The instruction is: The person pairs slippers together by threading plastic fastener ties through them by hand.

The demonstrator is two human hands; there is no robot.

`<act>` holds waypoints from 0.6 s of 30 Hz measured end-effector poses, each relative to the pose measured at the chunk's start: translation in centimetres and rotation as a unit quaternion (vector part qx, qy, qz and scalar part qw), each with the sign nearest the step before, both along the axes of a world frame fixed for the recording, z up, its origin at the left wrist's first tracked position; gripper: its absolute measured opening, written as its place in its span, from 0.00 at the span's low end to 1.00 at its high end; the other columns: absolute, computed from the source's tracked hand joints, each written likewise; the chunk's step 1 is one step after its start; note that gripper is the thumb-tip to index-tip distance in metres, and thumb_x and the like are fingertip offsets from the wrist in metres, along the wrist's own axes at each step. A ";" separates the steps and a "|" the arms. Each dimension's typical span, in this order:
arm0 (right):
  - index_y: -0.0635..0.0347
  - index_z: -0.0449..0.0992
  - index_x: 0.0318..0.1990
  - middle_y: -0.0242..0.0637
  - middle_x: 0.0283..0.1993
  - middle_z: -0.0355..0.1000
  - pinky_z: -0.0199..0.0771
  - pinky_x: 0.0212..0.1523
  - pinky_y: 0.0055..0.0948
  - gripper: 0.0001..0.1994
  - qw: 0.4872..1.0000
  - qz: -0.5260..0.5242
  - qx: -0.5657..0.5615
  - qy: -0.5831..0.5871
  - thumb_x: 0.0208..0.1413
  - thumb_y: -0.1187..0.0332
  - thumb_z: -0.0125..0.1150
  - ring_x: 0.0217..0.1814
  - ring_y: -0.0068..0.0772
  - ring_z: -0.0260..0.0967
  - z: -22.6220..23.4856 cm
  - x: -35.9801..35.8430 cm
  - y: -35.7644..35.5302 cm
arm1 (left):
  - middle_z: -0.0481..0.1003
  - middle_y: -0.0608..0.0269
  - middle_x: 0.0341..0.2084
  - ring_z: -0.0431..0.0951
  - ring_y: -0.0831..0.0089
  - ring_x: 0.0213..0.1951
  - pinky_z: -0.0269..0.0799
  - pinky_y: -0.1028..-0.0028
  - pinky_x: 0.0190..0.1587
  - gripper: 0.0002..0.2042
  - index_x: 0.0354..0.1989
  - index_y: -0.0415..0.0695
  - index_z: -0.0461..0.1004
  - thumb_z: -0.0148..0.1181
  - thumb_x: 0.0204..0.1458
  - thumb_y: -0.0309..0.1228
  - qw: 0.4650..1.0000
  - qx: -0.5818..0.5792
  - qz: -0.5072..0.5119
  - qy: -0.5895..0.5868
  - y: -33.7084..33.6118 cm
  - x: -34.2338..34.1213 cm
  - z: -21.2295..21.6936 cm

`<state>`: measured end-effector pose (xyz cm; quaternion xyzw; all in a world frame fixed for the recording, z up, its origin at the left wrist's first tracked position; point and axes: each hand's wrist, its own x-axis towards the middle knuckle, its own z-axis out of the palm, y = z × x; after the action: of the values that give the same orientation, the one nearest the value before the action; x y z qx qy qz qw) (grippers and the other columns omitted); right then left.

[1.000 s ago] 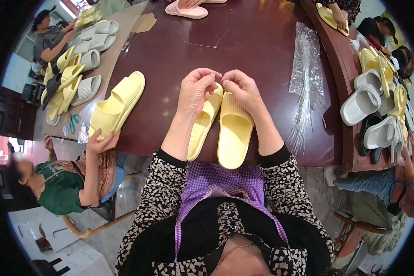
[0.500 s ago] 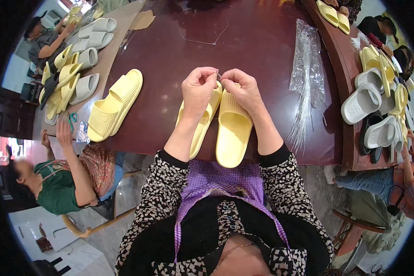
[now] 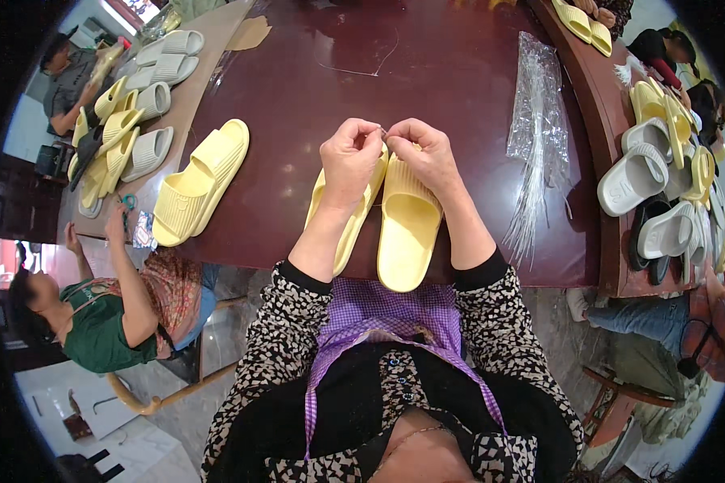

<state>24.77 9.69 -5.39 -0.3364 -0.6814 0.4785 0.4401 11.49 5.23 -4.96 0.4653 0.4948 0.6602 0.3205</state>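
Observation:
My left hand (image 3: 351,165) and my right hand (image 3: 425,158) meet above the table, thumbs and fingertips pinched close together. Between the tips shows a bit of something thin, too small to name. Below them lie two yellow slide slippers: the right slipper (image 3: 405,241) shows its insole and ribbed strap under my right hand, while the left slipper (image 3: 351,241) is partly covered by my left hand and forearm. To the left rests another pair of yellow slippers (image 3: 187,201), one against the other.
A clear plastic bag (image 3: 537,105) with a bundle of thin white strands (image 3: 528,213) lies to the right. Beyond my hands is a thin loop of strand (image 3: 376,76) on the dark red table (image 3: 451,64). Grey slippers (image 3: 632,181) and yellow ones crowd both side tables; co-workers sit around.
My hands stay pinched together with hardly any shift. At the left, the co-worker in green has brought a hand to the teal-handled scissors, and the co-worker farther back has lowered their hands.

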 end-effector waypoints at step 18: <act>0.61 0.76 0.30 0.29 0.25 0.72 0.66 0.33 0.22 0.03 0.979 -0.094 0.165 -0.069 0.47 0.75 0.57 0.30 0.22 0.65 -0.3 0.2 -0.2 | 0.72 0.72 0.22 0.68 0.86 0.24 0.65 0.84 0.26 0.02 0.30 0.41 0.75 0.59 0.49 0.25 0.981 -0.080 -0.132 -0.116 0.5 -1.4 0.1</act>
<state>24.98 9.49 -5.67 -0.3542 -0.7447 0.2919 0.4845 10.07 5.69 -4.83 0.4198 0.4397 0.6196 0.4966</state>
